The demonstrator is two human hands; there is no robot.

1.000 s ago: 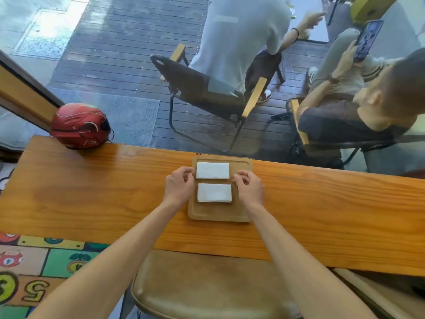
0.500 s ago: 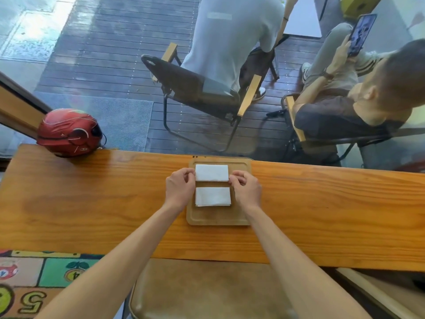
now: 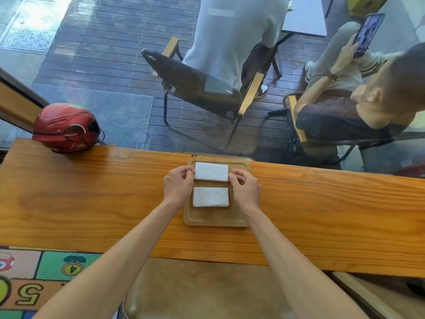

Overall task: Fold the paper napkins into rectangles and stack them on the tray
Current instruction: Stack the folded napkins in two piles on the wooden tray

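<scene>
Head view: two folded napkins lay on a wooden tray (image 3: 216,218) at frame centre, on the desk (image 3: 92,199).
Far napkin (image 3: 211,172): a white rectangle on the upper part of the tray, held at both short ends.
Near napkin (image 3: 210,197): a folded rectangle just below it, apart from it by a narrow strip of bare tray.
Left hand (image 3: 178,186): fingers curled, pinching the far napkin's left edge.
Right hand (image 3: 246,187): fingers curled, pinching its right edge.
Risk, unfolding: the layers probably could have sprung open if the pinch caught only the top ply.
Risk, misalignment: uneven pull from either side might have skewed the stack.
Risk, disturbance: a wrist brushing the near napkin could have shifted it.
Background: a red helmet (image 3: 65,127) sat at the desk's upper left.
</scene>
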